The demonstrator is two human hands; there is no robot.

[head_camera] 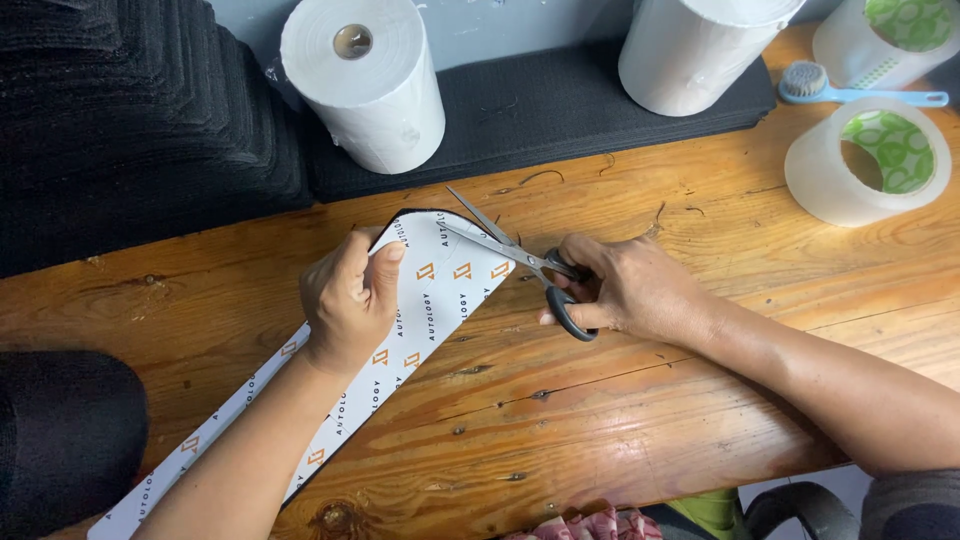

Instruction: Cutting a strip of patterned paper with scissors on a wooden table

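A long white printed strip (440,290) with a black underside lies diagonally across the wooden table (620,400), its rounded end near the table's middle. My left hand (350,300) pinches the strip near that rounded end. My right hand (630,290) grips black-handled scissors (520,255), their blades apart over the strip's rounded edge.
Stacks of black mats (130,120) fill the back left. Two white paper rolls (370,80) (700,45) stand on a black mat (540,105) at the back. Two clear tape rolls (870,160) (885,40) and a blue brush (850,92) sit back right. Another black piece (60,440) lies front left.
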